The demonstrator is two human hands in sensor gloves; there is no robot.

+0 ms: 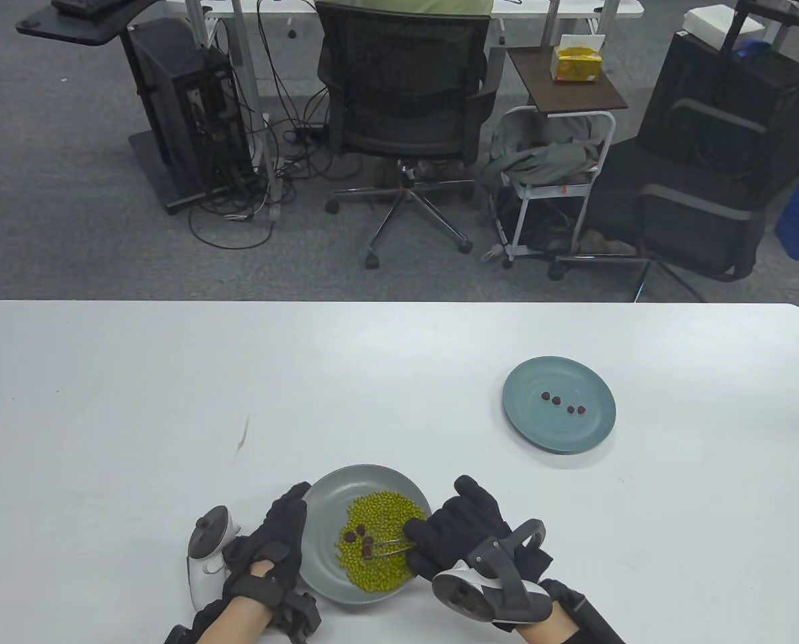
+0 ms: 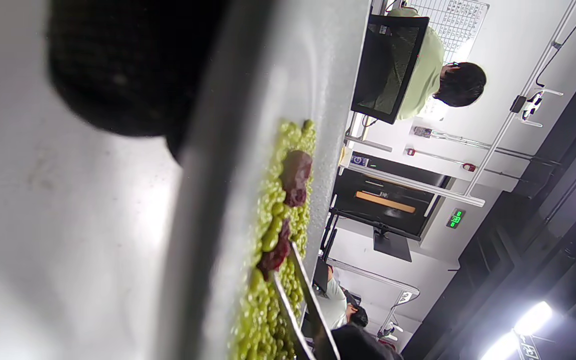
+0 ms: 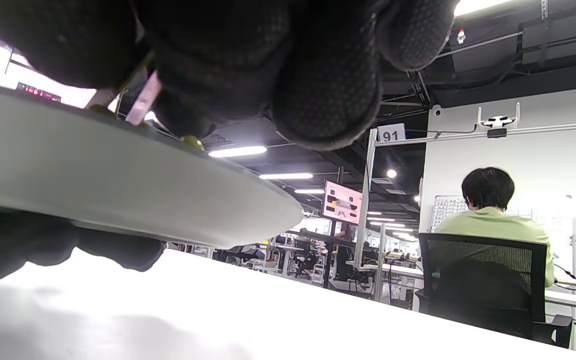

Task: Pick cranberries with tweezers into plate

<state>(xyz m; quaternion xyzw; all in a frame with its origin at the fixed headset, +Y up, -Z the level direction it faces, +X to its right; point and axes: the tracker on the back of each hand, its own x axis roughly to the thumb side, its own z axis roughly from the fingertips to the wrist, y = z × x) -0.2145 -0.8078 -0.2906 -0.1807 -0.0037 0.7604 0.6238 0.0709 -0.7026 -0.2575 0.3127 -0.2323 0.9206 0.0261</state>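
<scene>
Three dark red, wrinkled cranberries sit on the green-bean pile in the gray plate at lower center of the table view, the metal tweezers tips at the rightmost one; whether the tips actually clamp it can't be told. Right hand curls fingers-down over the plate's right rim and pinches the tweezers, while the left hand lies flat, fingers extended against the left rim, holding nothing. Four cranberries lie in a row on the round teal plate at right, well apart.
</scene>
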